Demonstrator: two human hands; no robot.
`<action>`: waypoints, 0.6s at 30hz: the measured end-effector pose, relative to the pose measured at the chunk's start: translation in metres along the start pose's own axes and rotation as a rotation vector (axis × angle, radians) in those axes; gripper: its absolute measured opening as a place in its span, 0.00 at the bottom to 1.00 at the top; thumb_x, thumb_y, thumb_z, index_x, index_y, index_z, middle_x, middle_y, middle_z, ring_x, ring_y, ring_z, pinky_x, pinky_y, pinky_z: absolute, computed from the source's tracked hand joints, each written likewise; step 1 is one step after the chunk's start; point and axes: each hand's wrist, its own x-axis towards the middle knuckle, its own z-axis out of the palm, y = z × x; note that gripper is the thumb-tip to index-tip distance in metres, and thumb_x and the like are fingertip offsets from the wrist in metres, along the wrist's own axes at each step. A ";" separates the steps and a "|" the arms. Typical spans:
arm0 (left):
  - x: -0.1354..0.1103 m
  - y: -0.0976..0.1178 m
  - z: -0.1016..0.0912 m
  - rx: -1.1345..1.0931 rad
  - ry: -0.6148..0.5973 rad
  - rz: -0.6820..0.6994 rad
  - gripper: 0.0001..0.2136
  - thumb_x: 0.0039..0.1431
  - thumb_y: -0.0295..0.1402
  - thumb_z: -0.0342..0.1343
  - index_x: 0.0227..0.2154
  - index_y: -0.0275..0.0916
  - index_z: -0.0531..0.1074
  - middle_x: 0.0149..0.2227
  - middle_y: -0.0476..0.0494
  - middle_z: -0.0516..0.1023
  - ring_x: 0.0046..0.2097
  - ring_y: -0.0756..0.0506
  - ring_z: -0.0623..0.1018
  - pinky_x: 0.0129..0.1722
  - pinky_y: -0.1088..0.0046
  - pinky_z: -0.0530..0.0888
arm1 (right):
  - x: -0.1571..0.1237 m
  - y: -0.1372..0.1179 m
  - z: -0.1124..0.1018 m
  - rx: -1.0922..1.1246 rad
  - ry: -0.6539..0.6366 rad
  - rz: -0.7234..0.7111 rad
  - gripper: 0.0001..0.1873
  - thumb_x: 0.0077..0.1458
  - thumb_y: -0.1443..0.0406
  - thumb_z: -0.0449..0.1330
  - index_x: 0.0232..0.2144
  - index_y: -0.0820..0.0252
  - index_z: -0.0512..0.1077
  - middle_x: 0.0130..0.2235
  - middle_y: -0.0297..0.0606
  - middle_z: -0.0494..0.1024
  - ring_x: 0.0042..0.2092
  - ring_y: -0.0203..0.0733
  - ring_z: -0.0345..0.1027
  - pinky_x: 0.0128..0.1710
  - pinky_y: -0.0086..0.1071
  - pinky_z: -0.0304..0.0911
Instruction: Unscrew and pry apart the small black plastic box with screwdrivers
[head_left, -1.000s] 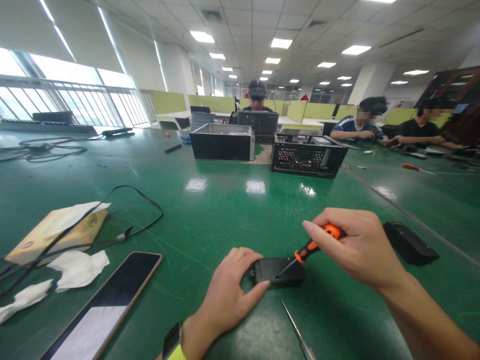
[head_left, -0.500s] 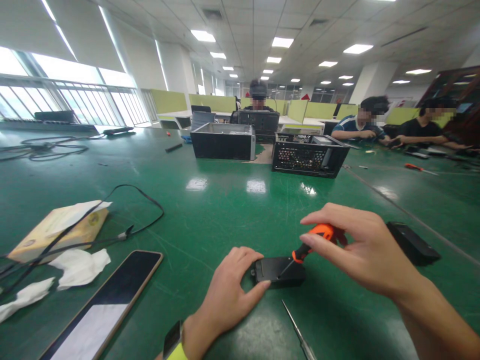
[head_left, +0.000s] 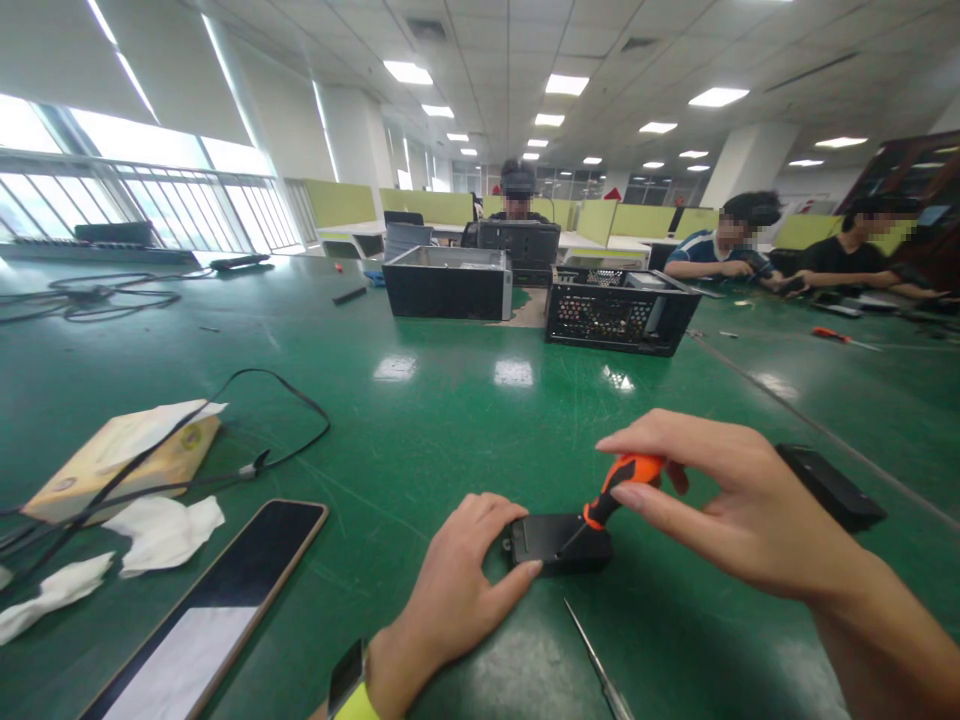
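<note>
A small black box-shaped device (head_left: pixel 551 540) lies on the green table in front of me. My left hand (head_left: pixel 469 570) grips its left end, thumb on the near side and fingers on the far side. An orange and black screwdriver (head_left: pixel 622 485) leans over the device with its tip on the top face. My right hand (head_left: pixel 712 500) holds the handle between thumb and fingers from the right. Close by on the near side lies a thin metal pointed tool (head_left: pixel 596 660), its lower end cut off by the frame.
A phone (head_left: pixel 217 610), crumpled tissues (head_left: pixel 165 535) and a tissue pack (head_left: pixel 127 460) under a black cable lie left. Another black device (head_left: pixel 829 485) sits beyond my right wrist. Two computer cases (head_left: pixel 450 290) (head_left: pixel 619 315) stand farther back. Several people sit around the table.
The thumb and fingers of my right hand have shifted slightly on the screwdriver handle, showing more of it. My left hand and the device stay put.
</note>
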 end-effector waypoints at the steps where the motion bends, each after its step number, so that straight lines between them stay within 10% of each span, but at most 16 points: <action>1: 0.000 0.000 0.000 0.000 0.000 -0.001 0.14 0.57 0.32 0.61 0.46 0.42 0.70 0.45 0.42 0.74 0.46 0.39 0.73 0.47 0.58 0.71 | 0.000 0.000 -0.001 0.015 -0.019 -0.001 0.11 0.59 0.66 0.59 0.45 0.55 0.74 0.38 0.35 0.80 0.35 0.36 0.73 0.34 0.29 0.66; 11: 0.000 -0.001 0.000 0.003 -0.006 0.004 0.14 0.57 0.32 0.61 0.47 0.42 0.70 0.45 0.42 0.74 0.47 0.40 0.72 0.48 0.59 0.71 | -0.001 0.004 0.000 -0.036 0.043 0.017 0.07 0.57 0.62 0.63 0.38 0.56 0.75 0.31 0.30 0.79 0.31 0.33 0.71 0.31 0.27 0.64; 18: 0.002 0.002 -0.001 -0.012 0.017 0.014 0.13 0.57 0.32 0.61 0.45 0.41 0.71 0.44 0.42 0.74 0.46 0.40 0.73 0.47 0.60 0.72 | -0.019 0.046 0.012 -0.043 0.243 0.355 0.12 0.56 0.57 0.63 0.38 0.58 0.76 0.32 0.34 0.79 0.28 0.36 0.70 0.27 0.29 0.65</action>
